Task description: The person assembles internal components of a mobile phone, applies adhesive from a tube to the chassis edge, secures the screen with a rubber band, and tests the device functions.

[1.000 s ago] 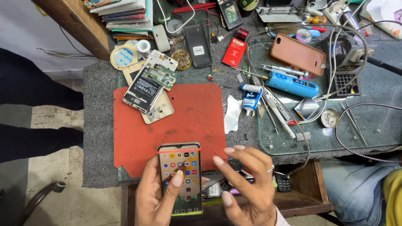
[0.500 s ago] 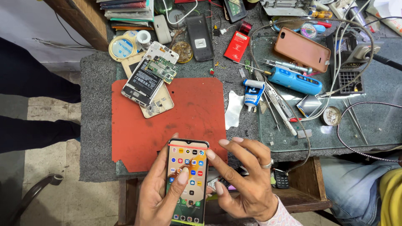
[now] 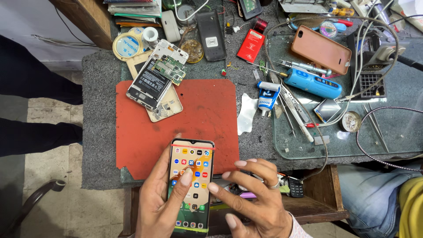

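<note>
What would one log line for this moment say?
left hand: holds lit smartphone, thumb on screen | right hand: open beside it | red mat: opened phone

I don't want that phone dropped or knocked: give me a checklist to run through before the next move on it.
1. Phone held securely: ok. The left hand wraps the lit smartphone from below, thumb on the screen.
2. Screen lit and showing icons: ok.
3. Right hand free: ok. It hovers open beside the phone, holding nothing.
4. Support under the phone: not ok. Its lower part hangs past the table edge, over the open drawer.
5. Landing spot: ok. The red mat is bare near the phone; the opened phone sits at its far corner.
6. Screen free of cracks: cannot tell.
</note>
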